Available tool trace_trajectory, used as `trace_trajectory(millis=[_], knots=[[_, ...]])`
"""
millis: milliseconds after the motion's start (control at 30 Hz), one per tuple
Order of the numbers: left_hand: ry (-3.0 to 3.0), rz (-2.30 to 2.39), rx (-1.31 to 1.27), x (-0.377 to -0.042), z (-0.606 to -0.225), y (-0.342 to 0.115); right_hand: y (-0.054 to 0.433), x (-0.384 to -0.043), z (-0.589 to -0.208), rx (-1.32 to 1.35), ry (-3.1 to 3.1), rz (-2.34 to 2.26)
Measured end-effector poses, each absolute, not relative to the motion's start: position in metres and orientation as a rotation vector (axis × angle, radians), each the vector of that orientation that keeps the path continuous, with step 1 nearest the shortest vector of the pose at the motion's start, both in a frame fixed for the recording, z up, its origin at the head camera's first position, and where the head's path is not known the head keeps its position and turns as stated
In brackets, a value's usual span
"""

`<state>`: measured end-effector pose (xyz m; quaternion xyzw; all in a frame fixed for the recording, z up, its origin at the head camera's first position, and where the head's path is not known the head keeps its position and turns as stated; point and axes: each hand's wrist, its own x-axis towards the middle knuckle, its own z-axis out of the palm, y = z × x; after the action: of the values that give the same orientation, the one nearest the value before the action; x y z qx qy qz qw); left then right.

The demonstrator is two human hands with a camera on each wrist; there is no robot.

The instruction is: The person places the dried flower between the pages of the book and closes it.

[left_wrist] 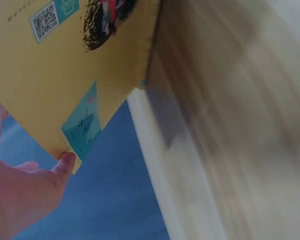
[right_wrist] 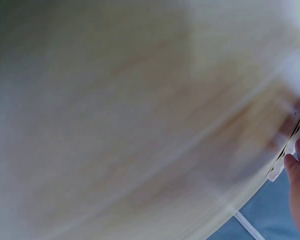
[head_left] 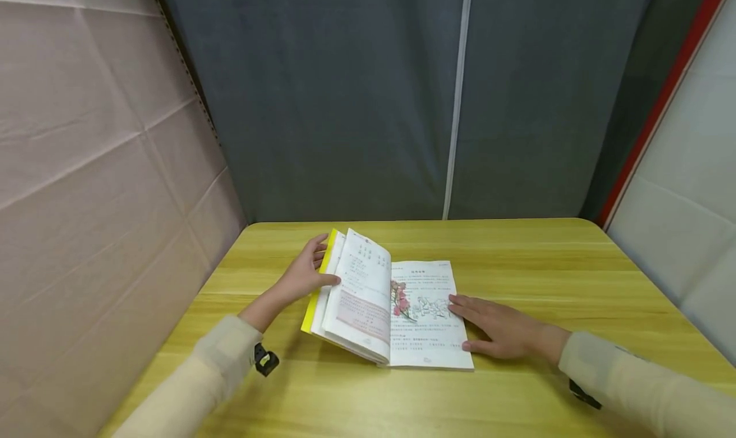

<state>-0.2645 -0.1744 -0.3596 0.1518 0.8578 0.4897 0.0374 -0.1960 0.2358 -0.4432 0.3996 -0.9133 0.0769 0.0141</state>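
Note:
An open book [head_left: 425,355] lies on the wooden table, its right page flat and its left part lifted at a slant. My left hand [head_left: 299,277] grips the lifted part by its outer edge, thumb on the page side and fingers toward the yellow cover [head_left: 309,315]. In the left wrist view the cover's outside shows a printed code and a teal patch [left_wrist: 84,125]. Fingers extended, my right hand [head_left: 505,328] rests at the right page's outer edge. A pink flower shape [head_left: 400,301] shows on that page beside the fold, next to a line drawing.
The yellow wood-grain table [head_left: 517,253] extends around the book. A dark grey curtain [head_left: 345,106] with a pale vertical strip stands behind its far edge. Pale cloth walls [head_left: 103,170] close in both sides. Black wrist devices [head_left: 266,360] sit at the sleeves.

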Motion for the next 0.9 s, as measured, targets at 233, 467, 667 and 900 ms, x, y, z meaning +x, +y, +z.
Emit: trace_trajectory(millis=[233, 467, 667, 900], knots=[[2.56, 1.477, 0.687, -0.262, -0.345, -0.159, 0.237, -0.195, -0.443, 1.234, -2.841, 0.245], [2.468, 1.502, 0.83, -0.261, -0.337, -0.131, 0.236, -0.194, -0.442, 1.236, -2.842, 0.256], [2.406, 1.591, 0.879, -0.257, -0.339, -0.099, 0.238, -0.194, -0.443, 1.245, -2.828, 0.231], [2.35, 1.643, 0.866, -0.251, -0.344, -0.066, 0.24, -0.195, -0.446, 1.263, -2.769, 0.216]])
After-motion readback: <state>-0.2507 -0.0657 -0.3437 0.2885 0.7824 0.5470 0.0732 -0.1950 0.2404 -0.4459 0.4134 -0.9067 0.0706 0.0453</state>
